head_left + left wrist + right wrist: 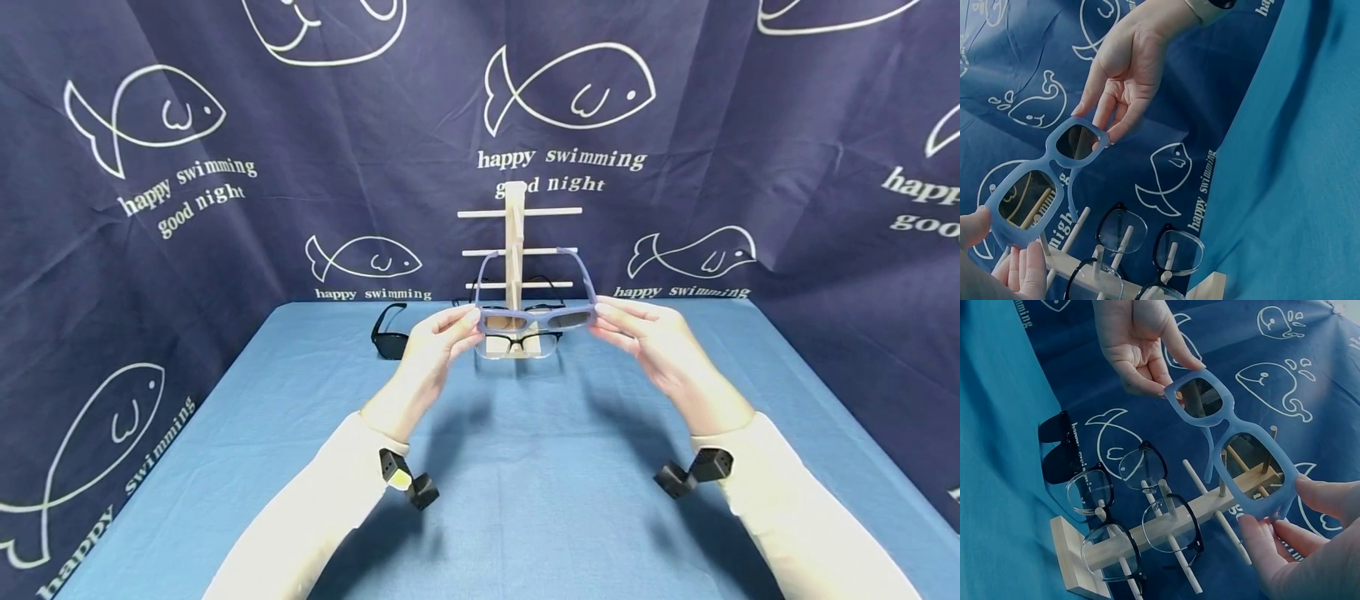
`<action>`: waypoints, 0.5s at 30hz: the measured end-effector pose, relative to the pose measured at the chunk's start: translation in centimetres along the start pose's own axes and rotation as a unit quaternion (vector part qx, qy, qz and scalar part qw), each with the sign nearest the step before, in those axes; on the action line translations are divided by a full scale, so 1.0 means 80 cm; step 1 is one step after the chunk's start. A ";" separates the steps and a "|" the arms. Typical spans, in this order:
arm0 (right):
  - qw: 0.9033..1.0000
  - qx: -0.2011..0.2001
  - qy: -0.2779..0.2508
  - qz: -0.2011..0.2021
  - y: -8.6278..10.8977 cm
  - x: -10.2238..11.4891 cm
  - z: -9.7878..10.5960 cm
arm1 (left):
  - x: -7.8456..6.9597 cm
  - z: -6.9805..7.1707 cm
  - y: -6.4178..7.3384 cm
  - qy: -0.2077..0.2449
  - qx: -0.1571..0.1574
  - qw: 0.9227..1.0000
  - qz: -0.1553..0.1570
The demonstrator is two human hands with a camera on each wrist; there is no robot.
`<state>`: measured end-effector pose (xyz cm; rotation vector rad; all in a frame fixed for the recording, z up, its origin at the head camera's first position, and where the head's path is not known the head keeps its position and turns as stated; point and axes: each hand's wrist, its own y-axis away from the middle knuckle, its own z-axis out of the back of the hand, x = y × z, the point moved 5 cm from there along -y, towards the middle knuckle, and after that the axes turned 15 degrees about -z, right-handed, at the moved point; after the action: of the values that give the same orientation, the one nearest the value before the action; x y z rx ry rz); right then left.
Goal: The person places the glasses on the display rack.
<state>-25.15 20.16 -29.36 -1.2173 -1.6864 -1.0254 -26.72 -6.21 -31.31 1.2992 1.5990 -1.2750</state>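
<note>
Between both hands is a pair of sunglasses [537,318] with a light blue-violet frame and dark lenses, its temples pointing at a wooden glasses rack [514,242]. My left hand [438,340] pinches one end of the frame; my right hand [645,337] pinches the other end. In the right wrist view the sunglasses [1229,440] are in front of the rack's upper rods. Two pairs of clear glasses with dark upper rims, the lower one [517,343] and another behind it [1169,519], sit on the rack's lower rods.
Black sunglasses [392,344] lie on the blue-covered table [517,500], left of the rack. Behind the rack hangs a dark blue curtain [420,150] printed with white fish and lettering. The rack's top rod [551,212] holds no glasses.
</note>
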 end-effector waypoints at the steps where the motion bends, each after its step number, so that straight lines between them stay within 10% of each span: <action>1: 1.000 -0.002 -0.002 0.000 0.000 0.000 0.000 | 0.000 0.000 -0.001 0.002 -0.001 1.000 -0.001; 15: 1.000 -0.011 -0.019 0.009 -0.009 0.004 -0.009 | 0.001 0.005 -0.015 0.010 -0.016 1.000 0.002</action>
<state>-25.85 19.44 -28.89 -1.2702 -1.6943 -1.0194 -27.93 -6.56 -31.15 1.2974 1.6234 -1.2337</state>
